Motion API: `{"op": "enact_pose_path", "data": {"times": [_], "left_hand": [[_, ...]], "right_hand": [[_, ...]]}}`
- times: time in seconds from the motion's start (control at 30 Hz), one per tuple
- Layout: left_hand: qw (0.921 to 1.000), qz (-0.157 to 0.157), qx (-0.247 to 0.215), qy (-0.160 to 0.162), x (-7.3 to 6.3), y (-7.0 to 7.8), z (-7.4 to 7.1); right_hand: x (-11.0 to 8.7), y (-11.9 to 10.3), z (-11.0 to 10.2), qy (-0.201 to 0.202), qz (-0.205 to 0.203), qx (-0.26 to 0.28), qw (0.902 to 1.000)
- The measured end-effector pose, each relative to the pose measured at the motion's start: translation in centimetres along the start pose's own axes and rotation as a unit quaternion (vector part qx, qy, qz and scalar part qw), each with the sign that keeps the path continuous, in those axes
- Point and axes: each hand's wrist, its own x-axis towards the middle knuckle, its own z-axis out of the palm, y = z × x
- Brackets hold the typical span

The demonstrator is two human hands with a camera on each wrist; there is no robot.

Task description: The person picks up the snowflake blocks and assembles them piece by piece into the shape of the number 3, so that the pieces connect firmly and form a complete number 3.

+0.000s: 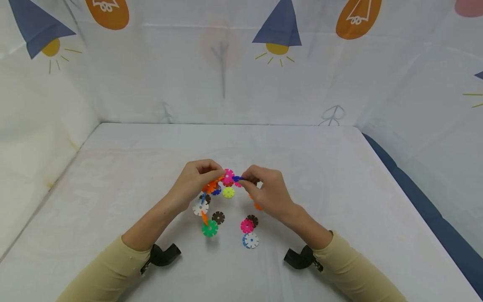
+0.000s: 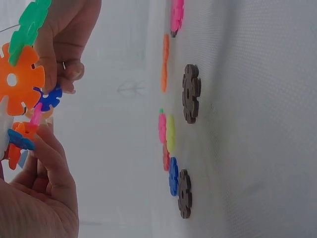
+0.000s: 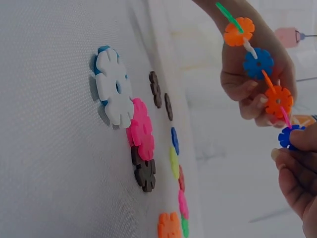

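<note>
A hanging chain of slotted plastic flower discs runs from a green disc [image 1: 210, 228] at its lower end up through orange, white and blue discs. My left hand [image 1: 193, 181] grips it near the top, at an orange disc [image 3: 278, 101]. Beyond those fingers stands a pink disc [image 1: 228, 175], its edge meeting a dark blue disc [image 3: 285, 138]. My right hand [image 1: 272, 192] pinches that dark blue disc between thumb and fingers. In the left wrist view both hands are close together at the chain's end, above the table.
On the white table [image 1: 320, 159] lie several loose discs: a yellow one [image 1: 228, 192], a brown one [image 1: 218, 217], a pink one [image 1: 247, 226] and a white one [image 1: 251, 240] overlapping a blue one. A printed white curtain [image 1: 181, 67] stands behind the table.
</note>
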Motion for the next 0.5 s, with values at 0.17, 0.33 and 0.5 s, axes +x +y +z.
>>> {"op": "enact_pose_path", "data": {"times": [0.17,0.33,0.5], "left_hand": [[1.0000,0.003,-0.009,0.000,-0.13,0.08,0.16],[0.9998,0.003,-0.020,0.002,-0.22,0.12,0.27],[0.9990,0.000,-0.044,0.004,-0.32,0.18,0.49]], "right_hand": [[-0.23,-0.01,0.24,0.010,-0.034,-0.008,0.9993],[-0.40,-0.17,0.46,0.018,-0.046,-0.015,0.9987],[-0.45,-0.27,0.68,0.029,-0.049,-0.021,0.9982]]}}
